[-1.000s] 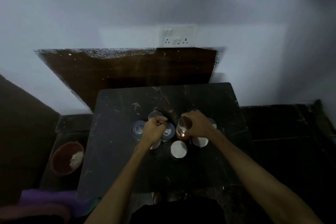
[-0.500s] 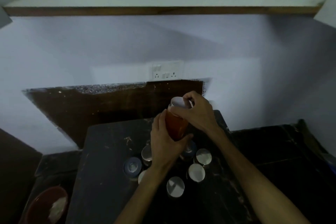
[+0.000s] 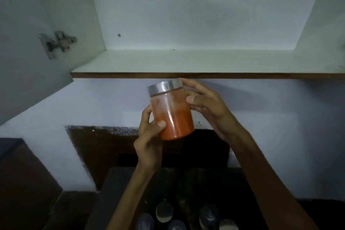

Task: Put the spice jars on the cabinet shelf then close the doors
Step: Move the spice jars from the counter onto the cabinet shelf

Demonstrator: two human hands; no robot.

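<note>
While both hands [image 3: 149, 134] grip it, orange jar [image 3: 172, 114] below shelf [image 3: 186, 61]; table jars [image 3: 164, 213] dim, cropped.

Your two bare arms are showing, with nothing worn on them.

Your left hand [image 3: 149, 134] and right hand [image 3: 207, 106] are showing no rings, gloves or bands, and your wrists are carrying no watch or bracelet. Both forearms are running bare to the near edge of the view, with no sleeve reaching into sight, and dim light is leaving finer detail hard to tell.
</note>
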